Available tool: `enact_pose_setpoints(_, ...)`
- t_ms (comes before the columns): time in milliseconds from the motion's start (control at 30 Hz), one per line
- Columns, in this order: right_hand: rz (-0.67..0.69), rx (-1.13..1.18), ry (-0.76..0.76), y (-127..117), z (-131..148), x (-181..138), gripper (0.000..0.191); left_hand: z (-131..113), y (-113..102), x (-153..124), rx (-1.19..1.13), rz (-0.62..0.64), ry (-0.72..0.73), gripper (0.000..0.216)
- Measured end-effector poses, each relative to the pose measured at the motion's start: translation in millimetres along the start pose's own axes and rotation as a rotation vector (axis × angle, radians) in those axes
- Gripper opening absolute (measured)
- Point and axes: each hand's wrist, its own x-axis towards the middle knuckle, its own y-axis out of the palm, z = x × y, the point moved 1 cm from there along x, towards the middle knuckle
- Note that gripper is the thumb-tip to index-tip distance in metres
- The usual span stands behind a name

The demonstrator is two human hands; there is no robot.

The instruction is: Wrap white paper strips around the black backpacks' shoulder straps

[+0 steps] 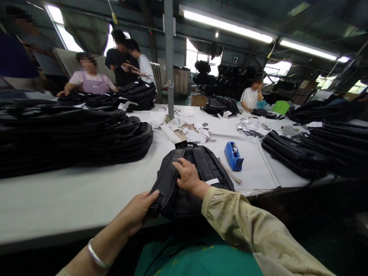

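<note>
A black backpack point(207, 165) lies on the white table point(94, 195) right in front of me, its shoulder straps facing up. My left hand point(143, 205) grips the lower left end of a shoulder strap point(166, 184), thumb on top and fingers hidden underneath. Across the middle of the bag rests my right hand point(187, 174), fingers apart, touching the strap area and holding nothing. A white label point(212, 181) shows on the bag's right side, and a dark tag point(181, 145) sticks up at its top.
A blue tape dispenser point(233, 156) stands right of the backpack beside a brown strip point(234, 174). Tall stacks of black bags point(71, 138) flank me left and right. Paper scraps point(192, 132) lie around a metal post point(169, 57). Several people are across the table.
</note>
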Motion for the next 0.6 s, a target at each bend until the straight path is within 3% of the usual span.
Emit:
enact_pose_setpoints(100,0.147,-0.063,-0.230,2,-1,-4,0.039,18,6,-4,-0.007,0.005,-0.063,0.044)
enact_pose_setpoints(167,0.205,-0.079,-0.313,4,-3,-6,0.032,21,6,-4,-0.020,0.037,-0.107,0.042)
enact_pose_setpoints(300,0.184,-0.113,-0.340,8,-6,-4,0.026,6,5,9,-0.126,0.137,-0.171,0.024)
enact_pose_setpoints(400,0.158,-0.151,-0.343,6,-4,-2,0.020,-7,9,27,-0.169,0.102,-0.219,0.019)
enact_pose_setpoints(600,0.258,-0.245,-0.349,-23,5,-14,0.016,6,25,47,-0.075,0.072,-0.284,0.040)
